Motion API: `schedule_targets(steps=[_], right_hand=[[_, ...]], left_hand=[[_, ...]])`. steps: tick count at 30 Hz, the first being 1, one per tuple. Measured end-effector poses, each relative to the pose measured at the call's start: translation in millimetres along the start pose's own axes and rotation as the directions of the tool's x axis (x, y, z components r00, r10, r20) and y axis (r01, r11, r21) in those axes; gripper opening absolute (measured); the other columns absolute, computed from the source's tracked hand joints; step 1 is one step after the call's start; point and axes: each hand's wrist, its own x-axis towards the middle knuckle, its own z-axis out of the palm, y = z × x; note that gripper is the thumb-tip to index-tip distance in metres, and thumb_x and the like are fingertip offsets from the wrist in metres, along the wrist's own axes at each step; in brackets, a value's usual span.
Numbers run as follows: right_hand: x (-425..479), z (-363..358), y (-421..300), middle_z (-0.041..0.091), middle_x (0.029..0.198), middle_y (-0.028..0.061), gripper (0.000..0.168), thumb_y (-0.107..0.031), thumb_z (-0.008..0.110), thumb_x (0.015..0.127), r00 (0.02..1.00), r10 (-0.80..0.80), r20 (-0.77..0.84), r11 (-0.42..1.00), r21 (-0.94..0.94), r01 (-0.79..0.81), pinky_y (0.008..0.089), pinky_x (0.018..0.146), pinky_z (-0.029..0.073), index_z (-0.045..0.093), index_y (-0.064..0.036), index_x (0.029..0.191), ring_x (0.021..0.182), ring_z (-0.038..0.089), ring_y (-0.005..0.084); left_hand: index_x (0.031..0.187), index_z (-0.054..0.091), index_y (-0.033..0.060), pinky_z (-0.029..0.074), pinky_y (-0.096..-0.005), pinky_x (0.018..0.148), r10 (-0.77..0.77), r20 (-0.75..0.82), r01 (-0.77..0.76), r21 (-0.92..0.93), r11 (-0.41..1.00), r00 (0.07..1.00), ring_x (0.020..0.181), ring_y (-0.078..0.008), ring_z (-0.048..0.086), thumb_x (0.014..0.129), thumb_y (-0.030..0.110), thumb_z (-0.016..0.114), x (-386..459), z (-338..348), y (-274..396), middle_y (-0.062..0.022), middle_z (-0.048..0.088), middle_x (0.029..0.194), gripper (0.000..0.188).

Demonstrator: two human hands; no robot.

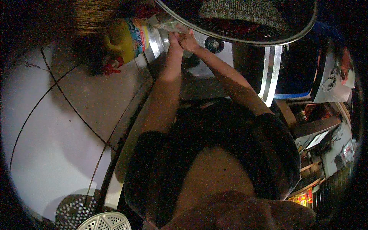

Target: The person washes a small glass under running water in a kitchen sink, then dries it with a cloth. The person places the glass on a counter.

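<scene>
My left hand (173, 38) and my right hand (189, 41) are close together over a metal sink (227, 54), near its far end. Their fingers overlap, and the dim light blurs them. Just beyond them is a pale translucent thing (169, 26), perhaps plastic; whether either hand grips it cannot be made out. A round dark drain (214, 44) lies to the right of my right hand. Left of my hands stands a yellow bottle (119, 40) with a red cap (113, 66) and a printed label.
A large round metal rim (244, 42) with dark mesh hangs across the top. Yellow bristles (93, 15) show at upper left. A pale wall (37, 138) with dark cords runs along the left. A perforated metal disc (105, 222) is at lower left, with shelving (316, 129) at right.
</scene>
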Motion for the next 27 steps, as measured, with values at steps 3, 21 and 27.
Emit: schedule_targets(steps=[3, 21, 27], right_hand=[[-1.5, 17.1, 2.2, 0.053, 0.151, 0.0152, 0.046, -0.037, 0.048, 0.107, 0.987, 0.056, -0.150, 0.949, -0.298, -0.099, 0.0505, 0.116, 0.031, 0.054, -0.009, 0.144, 0.134, 0.051, 0.0393], [-98.1, 67.5, 52.5, 0.050, 0.138, 0.0191, 0.077, -0.036, 0.069, 0.087, 0.977, 0.054, 0.206, 0.978, -0.208, -0.011, 0.0461, 0.108, 0.041, 0.042, 0.006, 0.145, 0.129, 0.046, 0.0376], [-38.3, 34.6, 46.1, 0.064, 0.122, 0.0284, 0.087, -0.041, 0.082, 0.080, 0.929, 0.363, 0.071, 0.910, 0.186, -0.370, 0.0516, 0.090, 0.053, 0.041, 0.001, 0.144, 0.110, 0.064, 0.0458]], left_hand=[[0.132, 0.058, 0.0088, 0.054, -0.0563, 0.097, -0.156, -0.104, 0.168, 0.113, 0.979, 0.982, 0.107, -0.0385, 0.064, 0.105, 0.045, 0.044, 4.0, -8.1, 1.4, -0.0130, 0.063, 0.125, 0.047], [0.111, 0.056, 0.0140, 0.052, -0.0444, 0.080, -0.022, -0.271, 0.058, 0.128, 0.990, 0.962, 0.093, -0.0252, 0.060, 0.096, 0.038, 0.062, -103.2, 28.4, -1.2, -0.0039, 0.059, 0.109, 0.029], [0.113, 0.061, 0.0156, 0.053, -0.0409, 0.078, -0.132, -0.198, 0.190, 0.310, 0.932, 0.971, 0.098, -0.0253, 0.063, 0.099, 0.037, 0.062, -201.9, -6.6, -12.3, -0.0034, 0.065, 0.105, 0.025]])
